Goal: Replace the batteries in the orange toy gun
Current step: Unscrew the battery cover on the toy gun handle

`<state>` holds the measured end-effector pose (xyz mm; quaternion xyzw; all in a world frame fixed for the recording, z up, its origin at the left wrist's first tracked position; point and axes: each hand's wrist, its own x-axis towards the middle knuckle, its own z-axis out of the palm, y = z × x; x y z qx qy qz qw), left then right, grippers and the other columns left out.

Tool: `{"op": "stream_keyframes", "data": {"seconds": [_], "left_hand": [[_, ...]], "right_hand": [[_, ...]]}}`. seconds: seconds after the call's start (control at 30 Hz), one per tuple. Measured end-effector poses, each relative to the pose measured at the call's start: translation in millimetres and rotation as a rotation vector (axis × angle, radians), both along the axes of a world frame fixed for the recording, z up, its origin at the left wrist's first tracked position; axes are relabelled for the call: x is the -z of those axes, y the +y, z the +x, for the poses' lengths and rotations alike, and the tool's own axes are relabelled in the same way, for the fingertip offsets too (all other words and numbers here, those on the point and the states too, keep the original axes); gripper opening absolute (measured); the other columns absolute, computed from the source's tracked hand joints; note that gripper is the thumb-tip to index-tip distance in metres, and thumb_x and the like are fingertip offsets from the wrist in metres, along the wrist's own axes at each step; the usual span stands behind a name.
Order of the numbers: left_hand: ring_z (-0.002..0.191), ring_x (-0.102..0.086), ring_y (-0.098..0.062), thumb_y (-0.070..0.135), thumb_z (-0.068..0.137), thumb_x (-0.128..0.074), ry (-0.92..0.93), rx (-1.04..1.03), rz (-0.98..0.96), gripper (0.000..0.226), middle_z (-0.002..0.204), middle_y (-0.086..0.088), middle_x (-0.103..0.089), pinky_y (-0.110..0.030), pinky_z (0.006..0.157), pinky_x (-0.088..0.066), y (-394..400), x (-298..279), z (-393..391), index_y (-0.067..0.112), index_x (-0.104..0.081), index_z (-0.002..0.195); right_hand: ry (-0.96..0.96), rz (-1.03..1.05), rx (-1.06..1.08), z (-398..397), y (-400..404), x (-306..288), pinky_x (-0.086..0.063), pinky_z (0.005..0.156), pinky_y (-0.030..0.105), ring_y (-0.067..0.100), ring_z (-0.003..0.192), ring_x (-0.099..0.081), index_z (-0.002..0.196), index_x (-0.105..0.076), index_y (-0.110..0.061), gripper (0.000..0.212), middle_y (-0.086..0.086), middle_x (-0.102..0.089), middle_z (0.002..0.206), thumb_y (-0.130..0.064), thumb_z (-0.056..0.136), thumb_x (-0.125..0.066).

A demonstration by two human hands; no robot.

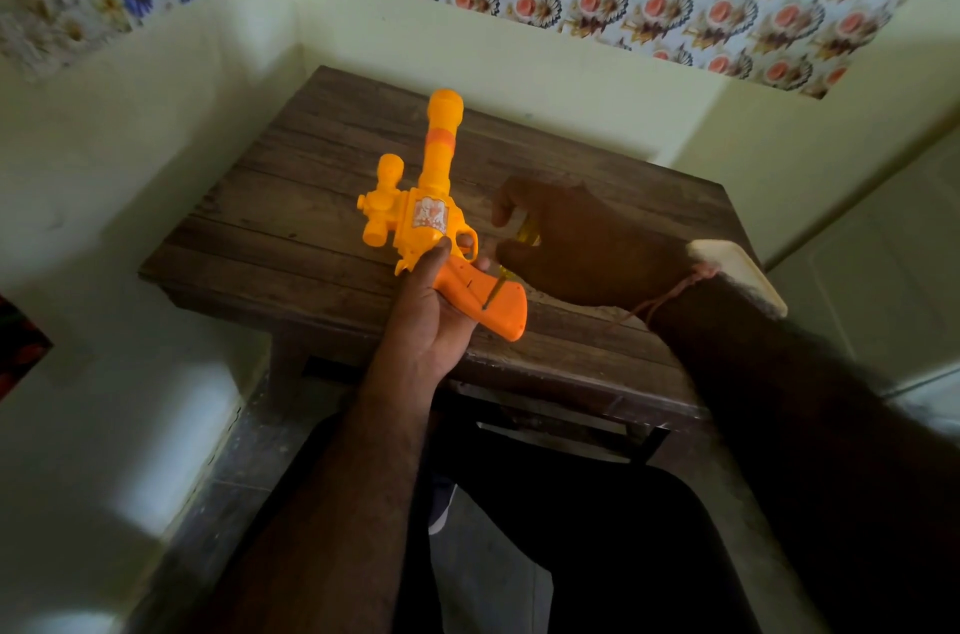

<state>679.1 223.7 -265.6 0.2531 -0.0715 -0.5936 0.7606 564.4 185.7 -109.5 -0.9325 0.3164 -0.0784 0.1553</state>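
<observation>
The orange toy gun (426,212) is held over the wooden table (291,218), barrel pointing away from me. My left hand (431,316) grips its darker orange handle from below, thumb near the trigger guard. My right hand (566,244) holds a screwdriver with a yellow translucent handle (527,236). The thin shaft (493,290) slants down and its tip touches the handle's side. No batteries are visible.
The small dark wooden table stands in a corner between pale yellow walls with floral wallpaper above. A pale cream object (737,275) lies at the table's right edge, behind my right wrist. My legs and the floor are below.
</observation>
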Motion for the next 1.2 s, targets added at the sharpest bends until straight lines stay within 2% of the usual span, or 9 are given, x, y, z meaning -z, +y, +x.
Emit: {"op": "stream_keyframes", "data": {"seconds": [0.13, 0.3, 0.47, 0.53, 0.63, 0.8, 0.93, 1.03, 1.2], "left_hand": [[0.09, -0.06, -0.02, 0.023, 0.1, -0.048, 0.006, -0.013, -0.021, 0.045, 0.105, -0.003, -0.06, -0.04, 0.066, -0.058, 1.4, -2.0, -0.7, 0.023, -0.04, 0.145], [0.115, -0.051, -0.031, 0.025, 0.1, -0.051, -0.006, 0.016, -0.031, 0.049, 0.124, -0.009, -0.052, -0.059, 0.097, -0.046, 0.8, -0.4, -0.8, 0.022, -0.039, 0.147], [0.09, -0.062, -0.021, 0.024, 0.097, -0.054, -0.004, -0.014, -0.008, 0.054, 0.107, -0.003, -0.062, -0.042, 0.07, -0.057, 0.0, 0.0, -0.3, 0.023, -0.038, 0.148], [0.1, -0.061, -0.025, 0.026, 0.095, -0.057, -0.013, -0.005, -0.018, 0.056, 0.11, -0.004, -0.061, -0.05, 0.081, -0.057, -0.9, 2.0, -0.6, 0.023, -0.038, 0.148], [0.116, -0.051, -0.032, 0.027, 0.092, -0.06, -0.009, 0.009, -0.039, 0.063, 0.119, -0.007, -0.057, -0.061, 0.097, -0.046, -2.2, 5.2, 0.8, 0.022, -0.036, 0.149], [0.087, -0.061, -0.02, 0.024, 0.099, -0.051, 0.011, -0.018, 0.013, 0.051, 0.103, -0.003, -0.062, -0.038, 0.065, -0.057, -2.1, 1.2, -0.2, 0.02, -0.038, 0.148], [0.112, -0.055, -0.03, 0.025, 0.097, -0.055, -0.002, 0.002, -0.021, 0.053, 0.12, -0.008, -0.058, -0.058, 0.1, -0.045, -3.2, 4.0, 0.8, 0.018, -0.04, 0.148], [0.119, -0.05, -0.034, 0.025, 0.095, -0.059, -0.001, -0.005, -0.006, 0.059, 0.124, -0.01, -0.056, -0.062, 0.107, -0.034, -4.2, 7.4, 1.3, 0.019, -0.037, 0.149], [0.09, -0.065, -0.021, 0.023, 0.096, -0.055, 0.018, -0.029, 0.006, 0.06, 0.108, -0.006, -0.061, -0.042, 0.074, -0.058, -2.0, 0.6, 0.4, 0.016, -0.034, 0.151]], "right_hand": [[0.014, -0.025, 0.027, 0.6, -2.2, 2.1, -0.04, 0.063, 0.024, 0.014, 0.079, -0.057, 0.105, -0.058, -0.017, 0.018, -0.007, -0.059, 0.085, -0.019, 0.087, -0.058], [0.047, -0.016, -0.025, 0.0, -0.7, -1.8, -0.036, 0.058, 0.02, 0.011, 0.08, -0.049, 0.107, -0.055, -0.018, 0.026, -0.012, -0.049, 0.082, -0.028, 0.084, -0.064], [0.088, -0.058, 0.012, 1.2, -2.9, -1.2, -0.042, 0.063, 0.023, 0.014, 0.077, -0.055, 0.103, -0.059, -0.015, 0.014, -0.005, -0.059, 0.085, -0.02, 0.09, -0.053], [0.085, -0.016, -0.008, 0.5, -1.7, -4.5, -0.034, 0.055, 0.01, 0.005, 0.07, -0.048, 0.107, -0.058, -0.018, 0.022, -0.014, -0.048, 0.077, -0.019, 0.085, -0.061], [0.084, -0.022, -0.045, 0.8, -1.1, -3.9, -0.033, 0.055, 0.015, 0.012, 0.08, -0.052, 0.109, -0.056, -0.016, 0.027, -0.01, -0.049, 0.084, -0.025, 0.084, -0.064], [0.084, -0.088, -0.01, 1.1, -2.7, 0.8, -0.03, 0.056, 0.025, 0.018, 0.08, -0.053, 0.105, -0.059, -0.011, 0.016, -0.006, -0.056, 0.085, -0.018, 0.092, -0.053], [0.015, -0.002, -0.019, 0.0, -0.3, -3.1, -0.033, 0.055, 0.006, 0.01, 0.079, -0.049, 0.107, -0.056, -0.017, 0.028, -0.012, -0.05, 0.084, -0.018, 0.08, -0.065], [0.019, 0.018, -0.03, 1.0, 1.1, -1.3, -0.034, 0.054, 0.005, 0.011, 0.082, -0.052, 0.109, -0.055, -0.016, 0.031, -0.009, -0.05, 0.089, -0.019, 0.081, -0.067], [-0.006, -0.048, 0.035, 5.1, 1.5, 0.8, -0.032, 0.059, 0.025, 0.017, 0.085, -0.055, 0.104, -0.058, -0.014, 0.016, -0.003, -0.058, 0.091, -0.022, 0.09, -0.056]]}}
